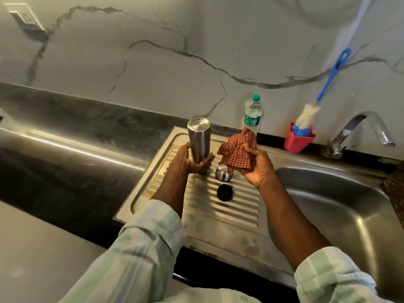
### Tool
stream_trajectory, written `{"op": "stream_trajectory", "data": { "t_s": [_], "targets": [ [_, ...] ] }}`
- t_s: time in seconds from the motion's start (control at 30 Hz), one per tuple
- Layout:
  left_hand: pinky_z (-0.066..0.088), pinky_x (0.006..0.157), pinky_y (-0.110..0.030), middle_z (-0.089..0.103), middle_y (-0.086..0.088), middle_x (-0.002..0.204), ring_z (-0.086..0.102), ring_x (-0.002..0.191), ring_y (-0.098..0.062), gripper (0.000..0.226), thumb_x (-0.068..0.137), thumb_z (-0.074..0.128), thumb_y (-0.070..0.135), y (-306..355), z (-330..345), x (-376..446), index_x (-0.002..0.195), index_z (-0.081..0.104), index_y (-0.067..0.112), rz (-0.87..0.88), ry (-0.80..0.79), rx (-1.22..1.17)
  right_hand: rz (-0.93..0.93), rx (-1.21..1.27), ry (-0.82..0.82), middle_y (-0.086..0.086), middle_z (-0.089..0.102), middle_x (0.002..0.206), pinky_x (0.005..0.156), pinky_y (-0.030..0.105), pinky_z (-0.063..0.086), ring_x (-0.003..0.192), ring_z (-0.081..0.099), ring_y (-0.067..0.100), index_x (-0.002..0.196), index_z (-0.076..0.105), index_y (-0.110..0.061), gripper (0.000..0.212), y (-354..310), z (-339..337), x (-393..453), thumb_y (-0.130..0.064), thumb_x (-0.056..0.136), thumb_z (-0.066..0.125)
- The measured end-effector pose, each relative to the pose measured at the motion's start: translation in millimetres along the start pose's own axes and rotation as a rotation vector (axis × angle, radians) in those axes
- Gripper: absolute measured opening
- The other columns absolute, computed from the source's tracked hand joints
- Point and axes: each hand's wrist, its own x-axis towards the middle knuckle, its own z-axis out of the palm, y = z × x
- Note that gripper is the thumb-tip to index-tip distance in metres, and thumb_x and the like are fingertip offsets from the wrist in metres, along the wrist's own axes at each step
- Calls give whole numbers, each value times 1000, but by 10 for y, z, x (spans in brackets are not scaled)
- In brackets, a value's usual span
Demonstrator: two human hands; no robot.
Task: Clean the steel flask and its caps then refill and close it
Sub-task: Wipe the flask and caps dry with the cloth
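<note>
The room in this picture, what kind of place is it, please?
Most likely a home kitchen. A steel sink with a ribbed draining board is set in a dark counter, a tap stands behind it, and a bottle brush leans on the marble-patterned wall.

Left hand [188, 159] is raised, palm turned inward, fingers and thumb wrapped round the lower part of the steel flask [199, 139]. Right hand [254, 165] is raised beside it, palm toward the camera, fingers gripping a bunched checked cloth [237, 149]. Both forearms are bare, sleeves pushed back.

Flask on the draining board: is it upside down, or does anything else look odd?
Yes, the steel flask stands inverted, flat base up, held by the left hand. Its caps lie off, likely draining. Nothing looks spilled.
</note>
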Motion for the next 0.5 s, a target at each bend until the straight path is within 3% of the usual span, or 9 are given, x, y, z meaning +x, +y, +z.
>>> {"op": "stream_trajectory", "data": {
  "t_s": [0.1,0.17,0.27,0.33,0.4,0.5],
  "targets": [
    [61,60,-45,49,-30,114,64,86,-38,72,77,76,40,-94,117,-27,127,49,-5,111,37,58,-15,-8,-29,18,65,123,97,53,49,111,63,36,134,53,-2,47,-38,-51,-40,-5,87,57],
    [60,64,-43,59,-23,106,64,87,-34,60,80,75,42,-181,159,-106,118,56,0,233,18,158,-36,-7,-48,18,66,119,96,51,51,106,65,34,133,53,-1,47,-77,-94,-92,-6,86,57],
    [55,70,-38,62,-15,97,62,82,-26,47,83,71,41,-401,199,-297,107,56,4,319,-178,290,-75,27,-55,20,61,129,102,54,46,118,59,38,136,51,-2,56,-197,-215,-151,-7,81,61],
    [56,68,-35,63,-17,101,63,81,-26,61,80,71,45,-590,238,-363,119,52,2,323,-337,432,-105,31,-61,19,63,127,101,54,46,117,59,38,134,53,-4,49,-291,-315,-198,-6,86,57],
    [59,71,-38,62,-21,104,65,84,-31,70,81,71,49,-844,300,-291,128,48,3,254,-464,492,-157,26,-77,14,70,112,90,48,53,104,65,33,127,58,-8,39,-406,-424,-294,-4,90,53],
    [57,81,-44,62,-24,109,64,90,-35,78,82,72,54,-1293,371,-89,136,47,4,200,-545,575,-308,-35,-77,9,71,104,88,47,52,97,67,27,116,64,-13,32,-641,-624,-477,-1,88,55]
  ]
}}
